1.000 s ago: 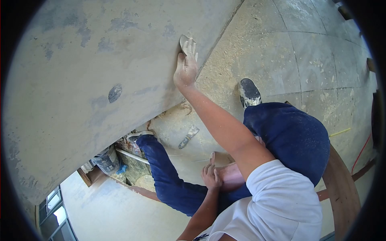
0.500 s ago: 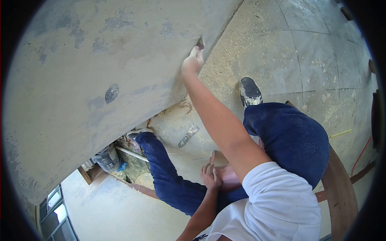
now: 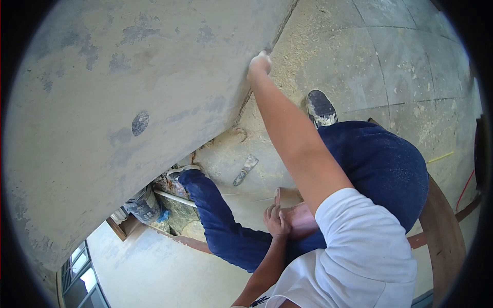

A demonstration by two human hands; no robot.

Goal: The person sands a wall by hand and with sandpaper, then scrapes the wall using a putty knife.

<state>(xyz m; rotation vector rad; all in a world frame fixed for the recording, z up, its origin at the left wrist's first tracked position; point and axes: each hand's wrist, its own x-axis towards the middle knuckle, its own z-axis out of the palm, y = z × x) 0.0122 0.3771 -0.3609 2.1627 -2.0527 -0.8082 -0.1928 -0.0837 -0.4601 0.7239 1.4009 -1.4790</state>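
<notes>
My right hand (image 3: 260, 64), whitened with dust, is closed at the edge of a grey plastered wall (image 3: 169, 72). A small brown flat piece (image 3: 268, 50) barely shows past its fingers. My left hand (image 3: 276, 221) rests low by my lap with curled fingers. Beside it stands a slim light-brown stick-like piece (image 3: 278, 196); I cannot make out what this hand holds. A brown surface (image 3: 292, 196) shows behind those fingers, partly hidden by my right arm. On the floor between my legs lies a dusty putty knife (image 3: 246, 170).
Crumbled debris (image 3: 295, 56) covers the floor along the wall. A dark bucket (image 3: 144, 206) and a white pipe (image 3: 174, 198) are near my left foot. A curved wooden board (image 3: 444, 236) is at my right, with a yellow stick (image 3: 440, 157) and red cord (image 3: 465, 191) beyond.
My right hand has moved right along the wall to its edge, turning so the brown piece is mostly hidden. My left hand stays by my lap; the view has shifted slightly.
</notes>
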